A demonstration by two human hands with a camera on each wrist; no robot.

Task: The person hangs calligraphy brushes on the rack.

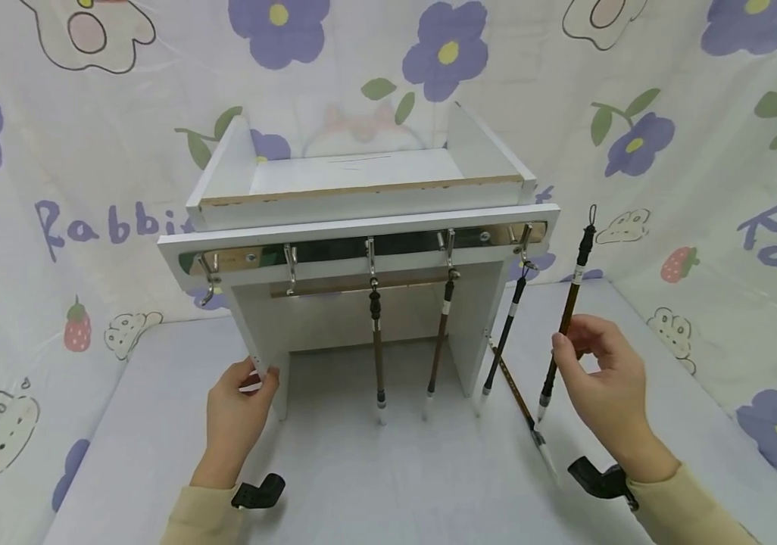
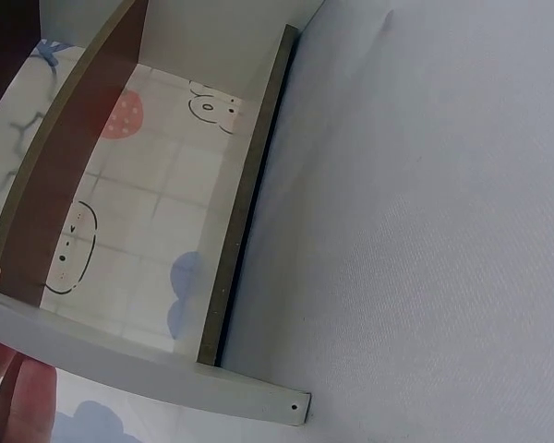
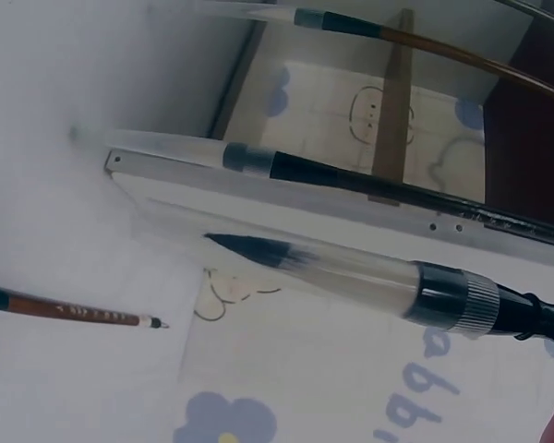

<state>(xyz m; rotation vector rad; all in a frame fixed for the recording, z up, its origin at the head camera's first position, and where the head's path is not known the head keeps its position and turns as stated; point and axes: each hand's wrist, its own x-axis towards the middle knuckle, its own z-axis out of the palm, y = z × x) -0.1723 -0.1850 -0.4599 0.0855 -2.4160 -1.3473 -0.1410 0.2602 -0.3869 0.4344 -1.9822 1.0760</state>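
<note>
My right hand (image 1: 603, 378) pinches a calligraphy brush (image 1: 571, 299) by its brown handle, loop up and tip down, just right of a white shelf unit (image 1: 361, 226). Its bristles (image 3: 305, 263) have a dark point in the right wrist view. With thumb and fingers, my left hand (image 1: 241, 416) grips the unit's left side panel (image 1: 257, 333). From metal hooks on the front rail hang three more brushes: one at the middle hook (image 1: 378, 348), another (image 1: 440, 337) right of it, and a third (image 1: 506, 333) at the right end. The two left hooks (image 1: 290, 269) carry nothing.
Another brush (image 1: 516, 386) lies on the white tabletop (image 1: 388, 492) beside the unit's right panel (image 1: 491, 325). An open-topped tray section (image 1: 361, 198) forms the unit's top. Behind stands a patterned cloth backdrop (image 1: 123, 265) with flowers and rabbits.
</note>
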